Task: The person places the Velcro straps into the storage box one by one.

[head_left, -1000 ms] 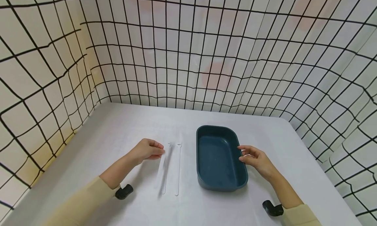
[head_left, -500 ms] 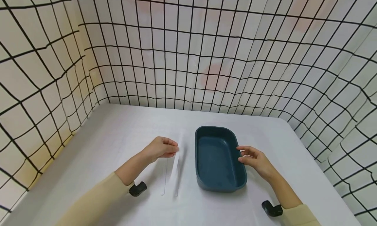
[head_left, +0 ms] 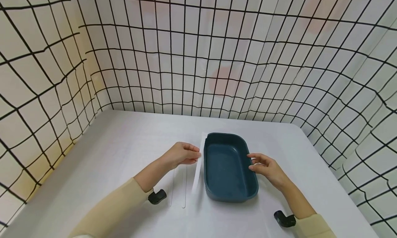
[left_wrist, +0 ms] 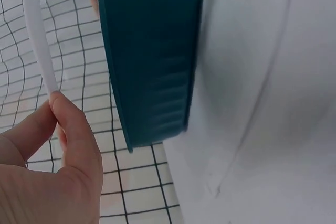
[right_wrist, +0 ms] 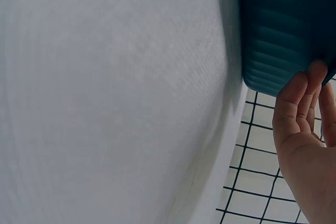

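Note:
My left hand [head_left: 181, 156] pinches a long white cable tie [head_left: 197, 172] between thumb and fingertips, close to the left rim of a dark teal plastic bin [head_left: 231, 196]. In the left wrist view, the tie [left_wrist: 37, 30] extends up from the fingertips beside the bin's side wall [left_wrist: 152, 66]. On the opposite side, my right hand [head_left: 269, 168] holds the bin's right rim with curled fingers. The right wrist view has those fingertips [right_wrist: 296, 87] at the rim. Two more white cable ties [head_left: 185, 189] lie flat on the table, partly hidden under my left hand.
A white-covered table [head_left: 139, 127] carries everything. Black grid netting [head_left: 173, 69] over pale sheeting surrounds its back and sides. Black wrist-worn devices [head_left: 157, 196] stick out near both sleeve cuffs.
The left hand has lifted the cable tie and carried it rightward, past the two lying ties, to the bin's left rim. My right hand stays at the right rim.

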A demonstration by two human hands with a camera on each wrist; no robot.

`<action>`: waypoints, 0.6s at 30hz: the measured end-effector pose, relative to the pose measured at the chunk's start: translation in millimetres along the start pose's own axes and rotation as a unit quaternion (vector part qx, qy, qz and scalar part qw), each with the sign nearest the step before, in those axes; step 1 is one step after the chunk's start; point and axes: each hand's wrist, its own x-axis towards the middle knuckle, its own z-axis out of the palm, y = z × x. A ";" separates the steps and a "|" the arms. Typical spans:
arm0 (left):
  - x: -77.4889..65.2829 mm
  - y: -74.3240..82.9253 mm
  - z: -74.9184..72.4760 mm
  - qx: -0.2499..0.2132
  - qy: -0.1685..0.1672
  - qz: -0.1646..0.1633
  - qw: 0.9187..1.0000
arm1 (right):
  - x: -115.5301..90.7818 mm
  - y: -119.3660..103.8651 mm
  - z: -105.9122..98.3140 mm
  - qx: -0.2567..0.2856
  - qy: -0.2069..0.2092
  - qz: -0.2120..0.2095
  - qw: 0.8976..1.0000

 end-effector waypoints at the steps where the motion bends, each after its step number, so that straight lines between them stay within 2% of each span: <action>1: 1.4 0.7 2.5 -0.002 0.000 -0.001 1.000 | 0.0 0.2 0.0 0.001 0.001 0.002 1.000; 18: 21.1 7.8 32.8 -0.034 -0.009 -0.017 0.999 | 1.5 5.3 -2.7 -0.011 0.009 0.016 1.000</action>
